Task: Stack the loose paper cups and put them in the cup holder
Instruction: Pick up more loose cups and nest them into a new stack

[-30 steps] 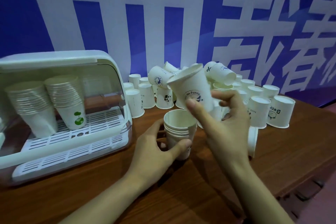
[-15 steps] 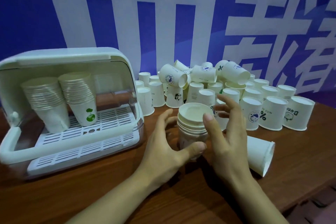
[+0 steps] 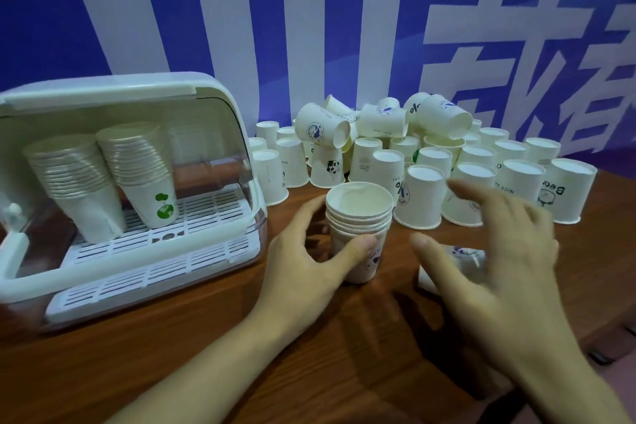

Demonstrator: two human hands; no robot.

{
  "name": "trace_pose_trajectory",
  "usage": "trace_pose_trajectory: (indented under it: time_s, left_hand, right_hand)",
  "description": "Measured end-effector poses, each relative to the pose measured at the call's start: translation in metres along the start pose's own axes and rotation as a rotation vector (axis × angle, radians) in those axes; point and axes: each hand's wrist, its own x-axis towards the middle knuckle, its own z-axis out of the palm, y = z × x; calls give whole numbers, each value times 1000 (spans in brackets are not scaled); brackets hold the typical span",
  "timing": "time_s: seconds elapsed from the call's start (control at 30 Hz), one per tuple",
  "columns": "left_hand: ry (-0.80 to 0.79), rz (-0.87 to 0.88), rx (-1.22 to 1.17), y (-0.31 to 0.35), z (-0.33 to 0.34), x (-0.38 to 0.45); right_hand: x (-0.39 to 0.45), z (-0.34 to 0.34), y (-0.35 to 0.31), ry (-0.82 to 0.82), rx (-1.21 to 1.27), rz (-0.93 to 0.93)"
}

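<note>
A short stack of white paper cups [image 3: 359,217] stands upright on the wooden table [image 3: 172,365], mouths up. My left hand [image 3: 306,258] grips it low, thumb across the front and fingers behind. My right hand [image 3: 495,251] hovers to the right of the stack with fingers spread and holds nothing; it is blurred. A cup lying on its side [image 3: 463,256] shows partly behind that hand. Several loose cups [image 3: 423,196] stand upside down behind, with a few tipped ones [image 3: 321,127] piled on top. The white cup holder [image 3: 130,203] with a clear lid stands at left, two cup stacks [image 3: 137,162] inside.
A blue banner with large white characters [image 3: 309,27] covers the wall right behind the cups. The holder's slotted tray [image 3: 155,272] sticks out toward me. The table's right edge [image 3: 616,317] drops off near my right forearm.
My right hand set its cup onto the stack, let go and has moved right, away from the stack and over the lying cup. The left hand kept its grip on the stack.
</note>
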Motion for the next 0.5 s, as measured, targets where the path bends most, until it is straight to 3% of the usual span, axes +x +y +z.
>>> trace_pose_trajectory:
  time_s: [0.1, 0.2, 0.33, 0.5]
  left_hand:
    - [-3, -3, 7, -1, 0, 1]
    - [4, 7, 11, -1, 1, 1]
    - [4, 8, 12, -1, 1, 0]
    - [1, 6, 21, 0, 2, -1]
  right_hand:
    - [-14, -21, 16, -173, -195, 245]
    - [-20, -21, 26, -391, -207, 332]
    - [-22, -22, 31, -261, 69, 330]
    - [-17, -17, 25, -84, 230, 159]
